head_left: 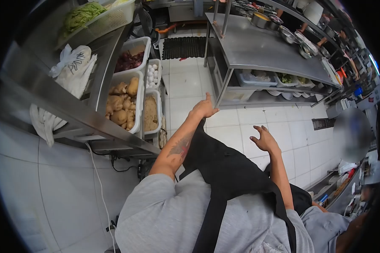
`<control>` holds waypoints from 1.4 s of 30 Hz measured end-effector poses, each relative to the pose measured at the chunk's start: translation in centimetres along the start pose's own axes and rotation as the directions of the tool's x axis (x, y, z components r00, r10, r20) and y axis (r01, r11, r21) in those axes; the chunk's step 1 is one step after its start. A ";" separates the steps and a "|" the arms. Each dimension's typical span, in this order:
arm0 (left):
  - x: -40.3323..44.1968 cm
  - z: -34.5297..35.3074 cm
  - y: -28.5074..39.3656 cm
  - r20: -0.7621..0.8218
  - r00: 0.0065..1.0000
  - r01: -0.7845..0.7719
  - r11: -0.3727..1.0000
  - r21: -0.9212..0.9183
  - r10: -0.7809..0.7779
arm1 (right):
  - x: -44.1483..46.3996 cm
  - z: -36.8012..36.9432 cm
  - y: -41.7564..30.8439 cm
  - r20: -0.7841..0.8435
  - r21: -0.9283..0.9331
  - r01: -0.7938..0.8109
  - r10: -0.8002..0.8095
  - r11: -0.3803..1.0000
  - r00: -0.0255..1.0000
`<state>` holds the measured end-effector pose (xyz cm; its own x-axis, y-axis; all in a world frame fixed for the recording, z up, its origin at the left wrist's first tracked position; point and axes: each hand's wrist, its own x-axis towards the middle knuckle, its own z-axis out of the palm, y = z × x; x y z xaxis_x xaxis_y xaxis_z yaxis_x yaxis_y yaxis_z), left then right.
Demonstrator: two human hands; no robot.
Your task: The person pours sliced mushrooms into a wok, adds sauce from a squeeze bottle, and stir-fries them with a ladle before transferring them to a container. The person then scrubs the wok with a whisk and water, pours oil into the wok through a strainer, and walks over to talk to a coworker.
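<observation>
Both of my arms reach forward over the tiled floor, and nothing is held. My left hand (204, 108) points ahead with a finger stretched out and the thumb apart, close to the near leg of the steel table (257, 46). To its left stand white bins on a shelf, one with large brown root vegetables (121, 107). My right hand (264, 139) hangs in the air over the white floor tiles (253, 120), fingers spread and thumb out. A black apron (230, 164) covers the front of my grey shirt.
Eggs (152, 76) and red onions (130, 61) fill other bins. A steel counter (103, 80) runs along the left, with a white cloth (78, 78) on it. A black rubber mat (184, 47) lies ahead. Another person (325, 225) is close at lower right.
</observation>
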<state>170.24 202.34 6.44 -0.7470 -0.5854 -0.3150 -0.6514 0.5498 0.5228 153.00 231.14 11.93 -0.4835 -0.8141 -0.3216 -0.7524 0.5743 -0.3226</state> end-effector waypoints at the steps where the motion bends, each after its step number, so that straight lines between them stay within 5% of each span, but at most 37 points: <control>1: -0.4 -0.2 0.4 -0.006 1.000 0.002 1.000 0.015 -0.002 | -0.4 -0.1 0.1 -0.011 0.002 0.002 -0.002 1.000 1.000; 10: 0.4 2.3 1.3 0.067 0.992 -0.100 0.994 -0.051 0.104 | -4.1 1.4 4.9 -0.011 0.132 -0.047 0.049 0.990 0.999; 12: 1.2 4.2 -1.4 0.043 0.994 -0.101 0.995 0.026 0.100 | -3.9 3.8 7.7 -0.022 0.217 -0.029 0.035 0.976 0.999; 14: 3.4 8.7 -7.6 -0.062 0.961 -0.274 0.958 -0.083 0.269 | -4.9 6.2 10.2 -0.006 0.324 -0.103 0.111 0.940 0.994; 17: 3.4 10.9 -10.2 0.183 0.982 -0.041 0.999 -0.014 0.043 | -7.9 7.0 11.7 0.194 0.293 -0.376 0.330 0.879 0.924; 19: 3.5 11.9 -10.3 0.455 0.857 0.215 0.970 0.110 -0.242 | -8.4 10.4 14.7 0.237 0.323 -0.443 0.382 0.836 0.893; 21: 3.8 14.9 -11.6 0.471 0.851 0.170 0.971 0.169 -0.231 | -9.4 13.3 17.1 0.274 0.363 -0.554 0.482 0.749 0.832; 23: 5.1 15.2 -8.3 0.563 0.728 0.189 0.904 0.384 -0.391 | -10.4 15.2 19.9 0.305 0.383 -0.603 0.520 0.700 0.798; 26: 12.6 16.5 -2.6 0.673 0.579 0.081 0.854 0.514 -0.460 | -11.5 12.3 23.1 0.396 0.414 -0.781 0.680 0.468 0.617; 29: 26.2 20.1 3.3 0.725 0.621 -0.148 0.864 0.481 -0.297 | -12.2 6.3 26.0 0.296 0.316 -0.858 0.818 0.404 0.494; 30: 31.1 22.0 5.4 0.608 0.787 -0.423 0.807 0.411 0.103 | -11.9 2.8 26.3 0.408 0.386 -0.885 0.811 0.262 0.418; 31: 36.2 21.6 10.8 0.660 0.751 -0.289 0.881 0.375 -0.034 | -11.4 -1.1 27.2 0.514 0.434 -0.894 0.783 0.114 0.349; 33: 44.5 21.0 21.4 0.421 0.813 -0.500 0.853 0.151 0.402 | -11.2 -2.9 29.5 0.551 0.570 -0.818 0.772 -0.072 0.316; 34: 45.7 16.3 30.3 0.492 0.794 -0.412 0.911 0.004 0.357 | -11.0 -3.2 30.5 0.535 0.647 -0.741 0.799 -0.178 0.275; 35: 48.4 15.7 34.4 0.392 0.791 -0.498 0.867 -0.030 0.469 | -11.0 -3.4 31.3 0.526 0.712 -0.646 0.819 -0.276 0.230; 36: 51.1 15.2 38.4 0.285 0.771 -0.584 0.811 -0.042 0.570 | -11.3 -2.7 32.0 0.532 0.705 -0.653 0.815 -0.277 0.229; 39: 53.5 10.4 50.0 0.255 0.796 -0.526 0.836 -0.157 0.549 | -10.3 1.1 33.6 0.480 0.793 -0.459 0.875 -0.401 0.064; 42: 56.0 10.9 53.7 0.125 0.875 -0.475 0.879 0.039 0.467 | -9.0 3.6 33.2 0.678 0.651 -0.554 0.725 -0.519 0.118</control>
<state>91.98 205.58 8.22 -0.9748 -0.1808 -0.1303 -0.2229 0.7846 0.5786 133.98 257.81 0.88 -0.2993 0.3790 -0.8757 0.9494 0.2093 -0.2339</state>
